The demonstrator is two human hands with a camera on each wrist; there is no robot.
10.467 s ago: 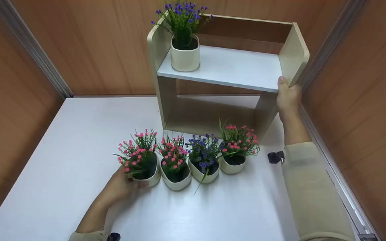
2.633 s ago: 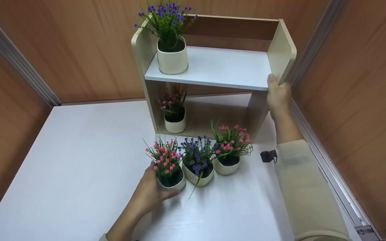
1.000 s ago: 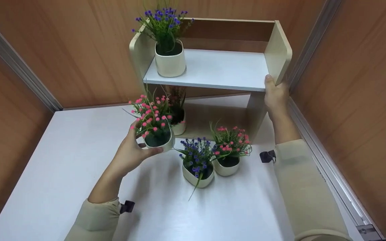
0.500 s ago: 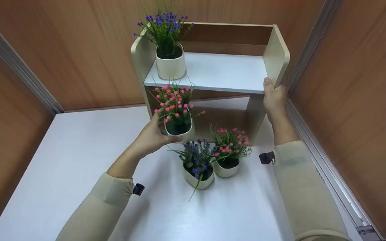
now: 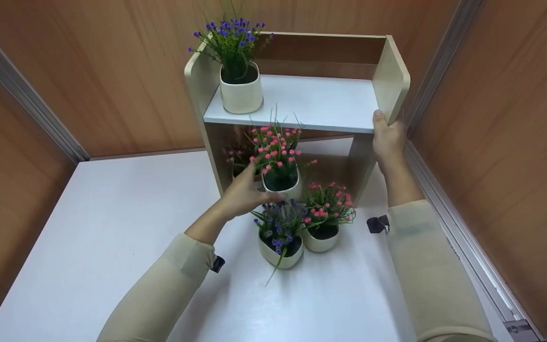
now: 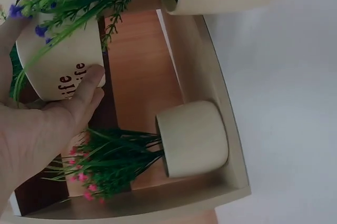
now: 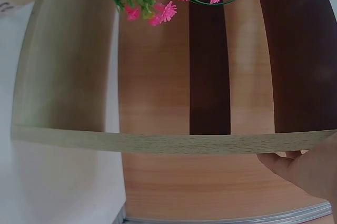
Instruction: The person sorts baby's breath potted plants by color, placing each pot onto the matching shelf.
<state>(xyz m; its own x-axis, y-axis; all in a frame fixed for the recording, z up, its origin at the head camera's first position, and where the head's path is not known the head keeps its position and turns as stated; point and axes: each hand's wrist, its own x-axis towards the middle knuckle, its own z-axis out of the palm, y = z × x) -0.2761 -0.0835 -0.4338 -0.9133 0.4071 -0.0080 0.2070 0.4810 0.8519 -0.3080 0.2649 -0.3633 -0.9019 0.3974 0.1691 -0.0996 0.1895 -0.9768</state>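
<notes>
The left hand [image 5: 245, 194] grips a cream pot of pink flowers [image 5: 280, 176], thumb and fingers curled round its wall, and holds it above the white table [image 5: 112, 228] right at the open front of the lower compartment of the wooden shelf unit [image 5: 392, 71]. In the left wrist view the thumb [image 6: 84, 89] presses the printed side of that pot, whose lettering ends in "ife". Behind it, inside the lower compartment on its left side, stands a 2nd pink-flowered pot [image 6: 192, 138], upright and apart from the held one. On the upper shelf board, at its left end, stands a cream pot of purple flowers [image 5: 241, 88]. The right hand [image 5: 389, 138] grips the front right corner of the unit where the upper board meets the side panel, thumb on top of the board edge and fingers wrapped underneath. On the table in front of the unit, 2 more pots stand touching: a purple-flowered pot [image 5: 280, 247] and, to its right, a pink-flowered pot [image 5: 322, 237]. A brown wood-grain wall [image 5: 112, 71] encloses the table.
</notes>
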